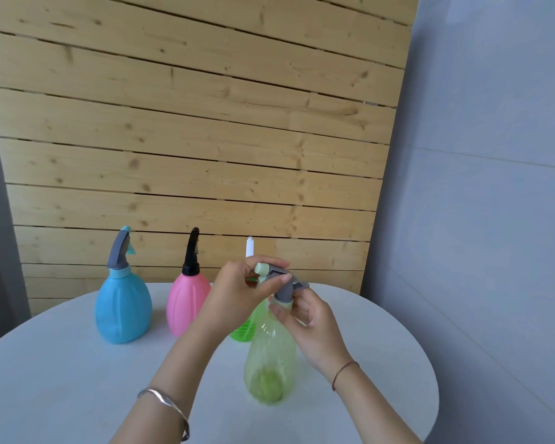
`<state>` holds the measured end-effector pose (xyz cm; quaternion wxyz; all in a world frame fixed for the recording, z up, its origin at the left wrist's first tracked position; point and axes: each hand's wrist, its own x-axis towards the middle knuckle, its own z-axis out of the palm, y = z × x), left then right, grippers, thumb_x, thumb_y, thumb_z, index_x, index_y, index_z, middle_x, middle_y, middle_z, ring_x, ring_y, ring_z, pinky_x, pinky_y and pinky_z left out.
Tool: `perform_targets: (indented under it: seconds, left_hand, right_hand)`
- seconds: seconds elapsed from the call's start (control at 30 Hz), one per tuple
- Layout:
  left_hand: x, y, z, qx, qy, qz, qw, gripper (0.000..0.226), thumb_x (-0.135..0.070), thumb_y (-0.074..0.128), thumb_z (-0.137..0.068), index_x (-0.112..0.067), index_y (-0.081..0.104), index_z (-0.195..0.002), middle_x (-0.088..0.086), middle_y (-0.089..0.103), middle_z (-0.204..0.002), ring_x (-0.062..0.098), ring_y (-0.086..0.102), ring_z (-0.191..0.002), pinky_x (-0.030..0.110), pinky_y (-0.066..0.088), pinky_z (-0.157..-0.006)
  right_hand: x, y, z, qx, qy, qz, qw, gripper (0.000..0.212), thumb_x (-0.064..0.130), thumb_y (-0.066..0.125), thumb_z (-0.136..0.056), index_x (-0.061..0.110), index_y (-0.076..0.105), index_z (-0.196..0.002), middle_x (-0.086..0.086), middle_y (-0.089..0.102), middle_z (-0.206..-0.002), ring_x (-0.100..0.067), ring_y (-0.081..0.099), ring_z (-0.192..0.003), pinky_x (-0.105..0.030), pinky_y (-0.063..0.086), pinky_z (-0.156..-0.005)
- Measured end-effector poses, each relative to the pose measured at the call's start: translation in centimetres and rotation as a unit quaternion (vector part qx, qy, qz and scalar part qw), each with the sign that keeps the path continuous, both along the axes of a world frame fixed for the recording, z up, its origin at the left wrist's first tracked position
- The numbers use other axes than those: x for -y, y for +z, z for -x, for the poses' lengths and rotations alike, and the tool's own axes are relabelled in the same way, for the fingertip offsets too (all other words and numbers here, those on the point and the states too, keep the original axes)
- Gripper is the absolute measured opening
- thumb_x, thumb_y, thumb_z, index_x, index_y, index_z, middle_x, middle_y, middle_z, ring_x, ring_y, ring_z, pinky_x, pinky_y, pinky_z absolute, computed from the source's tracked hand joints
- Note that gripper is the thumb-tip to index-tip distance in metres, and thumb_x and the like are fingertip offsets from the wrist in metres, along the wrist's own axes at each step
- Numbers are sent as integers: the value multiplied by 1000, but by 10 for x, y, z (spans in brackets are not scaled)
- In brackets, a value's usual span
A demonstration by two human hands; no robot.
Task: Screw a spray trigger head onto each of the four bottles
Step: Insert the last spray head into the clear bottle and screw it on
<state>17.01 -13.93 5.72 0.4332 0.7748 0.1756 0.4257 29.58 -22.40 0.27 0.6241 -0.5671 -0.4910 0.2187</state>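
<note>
The left hand [237, 293] is gripping the top of the grey head [282, 282], with the fingers curling over its body just behind the pale nozzle and the thumb pressing up from below. The right hand [308, 318] is pinching the pale collar [284, 304] at the foot of that head between thumb and fingertips, and its other fingers are curling loosely behind the neck. The head is sitting on the neck of the yellow-green bottle [269, 357], which is standing upright on the near part of the white table [382, 347], a little right of centre. How far the collar is screwed down cannot be told. Three more bottles are standing in a far row. The blue bottle [122, 309] at the left is wearing a teal-tipped head [119, 251]. The pink bottle [186, 302] beside it is wearing a black head [191, 251]. The green bottle [242, 330] is mostly hiding behind the hands, with its white head [249, 246] poking up above the left hand. A silver bangle [167, 405] is circling the left wrist and a thin cord [343, 373] the right.
</note>
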Motion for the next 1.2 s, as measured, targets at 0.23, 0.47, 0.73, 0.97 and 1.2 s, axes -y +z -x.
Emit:
perform_targets:
  seconds: [0.23,0.47,0.73,0.97,1.2]
  left_hand:
    - [-10,-6,8,7,-76,62,995,20,-32,70,-73,-26,74,-92,-3,77,-84,7,70,-74,17,54,-72]
    - [-11,-3,7,-18,-65,31,997,13,-19,70,-81,-26,73,-92,-5,77,-84,7,67,-71,23,50,-71]
    - [-9,-3,10,-21,-59,22,998,10,-33,71,-77,-37,72,-86,-3,76,-84,7,59,-65,17,43,-60]
    - [-10,-4,9,-26,-52,19,998,11,-28,71,-78,-35,72,-87,-2,76,-85,14,61,-69,30,43,-66]
    - [-11,-3,10,-25,-50,13,998,14,-22,71,-80,-34,72,-87,-6,76,-79,6,61,-63,16,42,-58]
  right_hand:
    - [-6,-9,7,-60,3,-34,998,30,8,77,-74,11,60,-99,-6,72,-105,-14,68,-103,-19,50,-83]
    - [2,-9,7,-95,81,15,992,28,37,64,-84,32,65,-111,13,69,-114,-2,59,-113,-15,46,-94]
    - [-5,-10,13,-115,25,-30,993,28,11,72,-79,18,61,-104,8,72,-102,-3,65,-101,-17,49,-83]
    - [-3,-8,11,-123,52,-8,991,26,17,70,-82,17,63,-107,10,74,-103,-3,66,-105,-14,48,-82]
    - [-1,-6,6,-109,113,27,987,27,25,61,-89,26,63,-116,17,69,-116,3,57,-116,-9,44,-92]
